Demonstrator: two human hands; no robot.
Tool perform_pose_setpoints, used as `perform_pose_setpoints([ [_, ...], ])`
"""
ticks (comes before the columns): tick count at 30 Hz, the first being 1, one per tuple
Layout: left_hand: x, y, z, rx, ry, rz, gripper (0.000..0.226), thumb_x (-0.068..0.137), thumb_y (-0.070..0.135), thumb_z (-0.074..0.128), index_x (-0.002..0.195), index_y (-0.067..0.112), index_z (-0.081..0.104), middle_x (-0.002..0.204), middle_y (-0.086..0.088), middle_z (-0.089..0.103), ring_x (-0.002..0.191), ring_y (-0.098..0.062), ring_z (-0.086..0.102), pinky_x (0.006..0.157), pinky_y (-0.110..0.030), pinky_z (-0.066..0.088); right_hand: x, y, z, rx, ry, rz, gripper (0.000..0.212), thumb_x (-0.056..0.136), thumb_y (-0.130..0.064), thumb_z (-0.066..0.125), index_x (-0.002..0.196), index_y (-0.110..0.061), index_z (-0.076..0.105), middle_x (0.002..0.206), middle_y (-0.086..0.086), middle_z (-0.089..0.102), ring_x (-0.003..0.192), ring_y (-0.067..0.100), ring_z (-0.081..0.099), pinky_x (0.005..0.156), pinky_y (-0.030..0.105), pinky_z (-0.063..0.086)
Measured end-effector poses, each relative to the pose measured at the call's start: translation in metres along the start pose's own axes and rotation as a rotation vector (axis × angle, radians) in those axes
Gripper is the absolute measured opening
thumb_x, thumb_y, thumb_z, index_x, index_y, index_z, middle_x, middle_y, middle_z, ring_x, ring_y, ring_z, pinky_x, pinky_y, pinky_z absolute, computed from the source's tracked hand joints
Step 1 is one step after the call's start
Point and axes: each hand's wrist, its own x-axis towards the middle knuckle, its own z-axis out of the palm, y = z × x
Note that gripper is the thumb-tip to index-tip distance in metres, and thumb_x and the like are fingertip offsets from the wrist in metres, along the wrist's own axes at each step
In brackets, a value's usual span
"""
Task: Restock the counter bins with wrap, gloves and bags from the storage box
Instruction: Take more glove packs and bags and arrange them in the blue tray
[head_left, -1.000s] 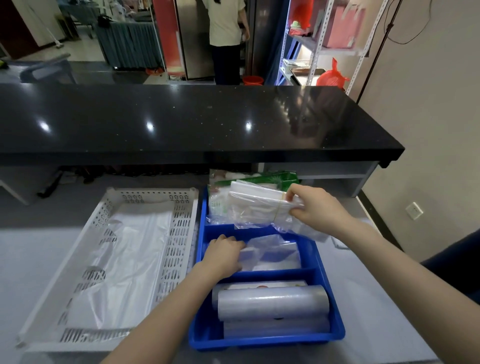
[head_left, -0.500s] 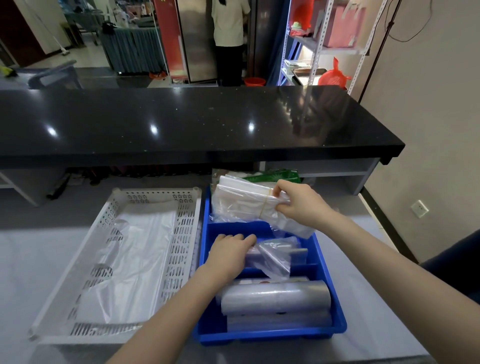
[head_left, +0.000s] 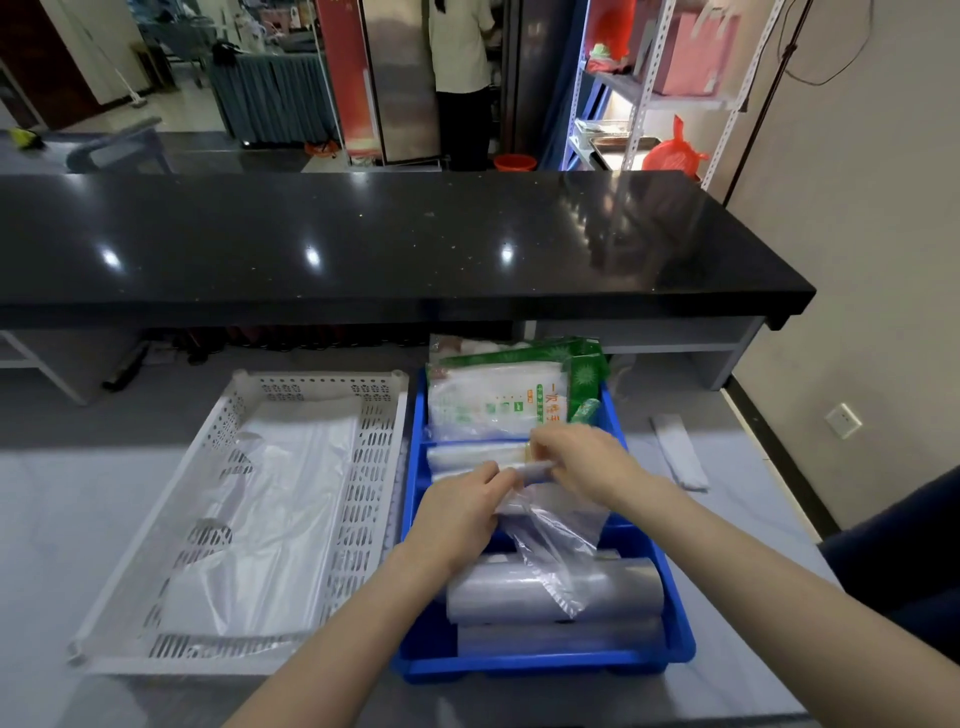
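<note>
A blue divided bin (head_left: 675, 618) sits on the grey counter in front of me. Its far compartment holds green-and-white glove packets (head_left: 493, 400). Two rolls of cling wrap (head_left: 613, 592) lie in the near compartment. In the middle compartment lies a bundle of clear bags (head_left: 467, 457). My right hand (head_left: 576, 462) rests on that bundle's right end, fingers closed on it. My left hand (head_left: 462, 514) pinches a loose clear plastic bag (head_left: 556, 540) that drapes over the wrap rolls. Both hands meet above the middle compartment.
A white perforated storage box (head_left: 374, 499) lined with clear plastic stands left of the blue bin. A raised black countertop (head_left: 363, 244) runs across behind. A folded white item (head_left: 678, 449) lies on the counter to the right. A person stands far back by a fridge.
My right hand brought the clear bag bundle down from above the glove packets into the middle compartment. My left hand lifted the loose bag and moved toward the right hand.
</note>
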Motion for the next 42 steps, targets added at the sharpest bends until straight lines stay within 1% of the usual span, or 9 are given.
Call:
perform_pose_setpoints([
  [8,0.003,-0.009,0.001,-0.059,-0.022,-0.039,0.039,0.08,0.024,0.062,0.115,0.034,0.047,0.107,0.008,0.054,0.08,-0.022,0.059,0.054,-0.028,0.028,0.013,0.001,0.006,0.287,-0.259,0.05,0.022,0.081,-0.012,0.062,0.088,-0.032,0.056,0.086,-0.016,0.055,0.087,0.014,0.053,0.067,0.021,0.04],
  [12,0.009,-0.015,0.003,-0.095,-0.062,-0.084,0.049,0.078,0.026,0.067,0.119,0.037,0.043,0.118,0.011,0.053,0.09,-0.02,0.061,0.06,-0.031,0.041,0.01,0.01,0.001,0.411,-0.252,0.099,0.042,0.081,-0.022,0.066,0.119,-0.037,0.057,0.117,-0.013,0.058,0.108,0.007,0.054,0.09,0.026,0.045],
  [15,0.016,-0.02,0.006,-0.131,-0.111,-0.136,0.052,0.077,0.024,0.069,0.121,0.036,0.042,0.124,0.008,0.056,0.1,-0.021,0.06,0.07,-0.036,0.05,0.005,0.011,-0.012,0.52,-0.105,0.12,0.041,0.08,-0.041,0.071,0.119,-0.036,0.059,0.123,-0.012,0.062,0.114,0.004,0.055,0.1,0.031,0.047],
  [19,0.027,-0.027,0.007,-0.201,-0.153,-0.19,0.048,0.072,0.025,0.071,0.111,0.036,0.044,0.115,0.009,0.059,0.099,-0.017,0.057,0.069,-0.034,0.046,-0.004,0.0,-0.015,0.38,-0.117,0.113,0.059,0.06,-0.076,0.062,0.106,-0.039,0.063,0.106,-0.02,0.064,0.097,0.001,0.058,0.086,0.028,0.052],
  [22,0.035,-0.03,0.005,-0.225,-0.182,-0.182,0.051,0.067,0.022,0.073,0.107,0.037,0.046,0.113,0.011,0.06,0.096,-0.015,0.058,0.066,-0.031,0.044,-0.002,0.001,-0.005,0.134,-0.192,0.094,0.055,0.066,-0.059,0.068,0.116,-0.038,0.056,0.111,-0.016,0.062,0.096,0.008,0.057,0.081,0.032,0.051],
  [26,0.039,-0.036,0.0,-0.303,-0.261,-0.191,0.06,0.063,0.027,0.078,0.11,0.043,0.044,0.113,0.011,0.062,0.095,-0.013,0.059,0.075,-0.037,0.054,0.006,0.014,-0.004,0.126,-0.189,0.148,0.04,0.08,-0.023,0.064,0.119,-0.03,0.059,0.12,-0.005,0.06,0.108,0.018,0.056,0.09,0.039,0.05],
  [33,0.025,-0.05,-0.004,0.039,-0.238,0.022,0.081,0.065,0.036,0.077,0.134,0.037,0.034,0.117,0.006,0.057,0.104,-0.017,0.054,0.083,-0.032,0.046,0.002,0.015,0.007,0.149,-0.293,0.057,0.062,0.07,-0.034,0.078,0.124,-0.041,0.047,0.118,-0.01,0.055,0.098,0.01,0.053,0.08,0.026,0.045],
  [38,0.02,-0.049,0.008,0.203,-0.154,0.035,0.068,0.07,0.04,0.07,0.129,0.028,0.04,0.111,0.003,0.053,0.103,-0.02,0.049,0.085,-0.034,0.038,-0.006,0.012,0.021,-0.177,-0.181,-0.051,0.069,0.073,-0.017,0.074,0.132,-0.033,0.043,0.128,-0.003,0.051,0.114,0.022,0.051,0.089,0.035,0.044],
  [42,0.016,-0.056,0.004,0.231,-0.119,0.104,0.079,0.08,0.067,0.05,0.145,0.03,0.025,0.117,0.0,0.049,0.108,-0.021,0.047,0.095,-0.036,0.035,-0.012,0.014,0.027,-0.258,-0.142,-0.112,0.065,0.077,-0.013,0.07,0.132,-0.03,0.041,0.129,0.0,0.05,0.117,0.024,0.048,0.093,0.037,0.043],
])
